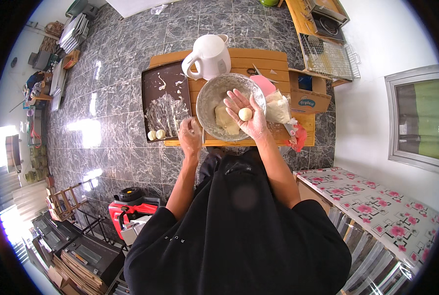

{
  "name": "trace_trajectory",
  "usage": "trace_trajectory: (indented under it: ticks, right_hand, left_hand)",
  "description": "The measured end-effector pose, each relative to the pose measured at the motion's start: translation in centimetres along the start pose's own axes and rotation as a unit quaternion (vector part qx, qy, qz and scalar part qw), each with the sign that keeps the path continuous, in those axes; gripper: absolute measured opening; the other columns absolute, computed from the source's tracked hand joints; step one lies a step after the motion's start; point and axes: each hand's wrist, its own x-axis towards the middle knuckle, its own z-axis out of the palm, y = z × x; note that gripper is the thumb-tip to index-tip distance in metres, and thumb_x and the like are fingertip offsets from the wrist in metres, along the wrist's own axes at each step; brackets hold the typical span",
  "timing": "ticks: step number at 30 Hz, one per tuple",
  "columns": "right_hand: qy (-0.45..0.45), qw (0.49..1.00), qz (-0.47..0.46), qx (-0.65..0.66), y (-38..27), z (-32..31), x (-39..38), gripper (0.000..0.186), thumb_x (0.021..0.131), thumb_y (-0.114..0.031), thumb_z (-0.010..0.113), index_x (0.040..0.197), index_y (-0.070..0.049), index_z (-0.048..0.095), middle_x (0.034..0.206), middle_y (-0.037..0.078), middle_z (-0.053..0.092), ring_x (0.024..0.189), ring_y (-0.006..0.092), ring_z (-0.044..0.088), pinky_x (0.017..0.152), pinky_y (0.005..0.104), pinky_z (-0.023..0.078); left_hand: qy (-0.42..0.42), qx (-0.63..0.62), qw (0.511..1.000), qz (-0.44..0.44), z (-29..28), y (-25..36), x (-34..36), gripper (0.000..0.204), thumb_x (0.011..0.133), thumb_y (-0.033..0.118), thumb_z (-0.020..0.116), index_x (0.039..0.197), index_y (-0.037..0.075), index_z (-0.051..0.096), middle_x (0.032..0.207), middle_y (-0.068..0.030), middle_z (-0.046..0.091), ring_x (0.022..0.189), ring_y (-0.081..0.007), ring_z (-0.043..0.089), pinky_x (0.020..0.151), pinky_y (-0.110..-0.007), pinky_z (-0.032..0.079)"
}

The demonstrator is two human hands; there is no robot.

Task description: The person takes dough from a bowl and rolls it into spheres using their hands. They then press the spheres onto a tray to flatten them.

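Note:
Over a large metal bowl [207, 92], my right hand [253, 127] is turned palm up with its fingers stretched apart. A small, round, pale dough ball [245, 114] rests on that palm. Below it, a big lump of dough [225, 119] lies in the flour-dusted bowl, partly hidden by the hand. My left hand [190, 135] is between the bowl and a dark baking tray [149, 88], its fingers curled and somewhat blurred; whether it holds anything is unclear. Two ridged dough pieces [156, 134] sit in the tray's near left corner.
A white electric kettle [210, 55] stands behind the bowl on the wooden table [256, 55]. Scissors [258, 72], a pink item [263, 84] and a floury plastic bag [280, 109] lie to the right. Beyond is an open cardboard box [310, 96]. Flour smears and scraps mark the tray.

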Motion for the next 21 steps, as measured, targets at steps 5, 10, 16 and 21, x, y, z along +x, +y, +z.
trace_trajectory:
  ticks: [5,10,16,21]
  right_hand:
    - [0.011,1.0,-0.005,-0.015,-0.5,-0.6,-0.5,0.059,0.1,-0.044,0.039,0.141,-0.002,0.038,0.145,0.015,0.042,0.131,0.0339,0.044,0.105,0.0428,0.046]
    - [0.026,1.0,0.012,-0.01,0.0,-1.3,-0.6,0.059,0.1,-0.045,0.038,0.141,-0.003,0.039,0.145,0.014,0.043,0.131,0.034,0.044,0.105,0.0426,0.045]
    - [0.025,0.999,0.024,-0.017,0.1,-1.4,-0.6,0.058,0.1,-0.044,0.038,0.141,-0.002,0.039,0.144,0.014,0.043,0.13,0.0347,0.045,0.104,0.0434,0.046]
    - [0.044,0.998,0.015,-0.044,0.2,-1.0,-0.3,0.057,0.101,-0.043,0.038,0.14,-0.002,0.039,0.144,0.014,0.044,0.128,0.0336,0.047,0.104,0.0417,0.047]
  left_hand:
    - [-0.228,0.221,0.935,-0.159,-0.9,-3.8,-4.3,0.03,0.094,0.029,0.055,0.1,0.001,0.065,0.1,-0.0196,0.065,0.093,-0.0348,0.063,0.078,-0.042,0.05]
    - [-0.163,0.265,0.944,-0.109,2.0,-4.7,-5.8,0.035,0.09,0.035,0.06,0.104,0.003,0.06,0.101,-0.0182,0.063,0.095,-0.0362,0.062,0.076,-0.046,0.051]
    - [-0.213,0.339,0.905,-0.144,3.8,-5.9,-5.4,0.027,0.09,0.026,0.06,0.098,0.001,0.056,0.101,-0.0165,0.06,0.096,-0.0317,0.062,0.074,-0.043,0.054]
    - [-0.223,0.335,0.898,-0.178,3.8,-6.4,-5.5,0.026,0.09,0.023,0.06,0.097,-0.002,0.055,0.099,-0.0196,0.061,0.092,-0.033,0.064,0.076,-0.043,0.054]
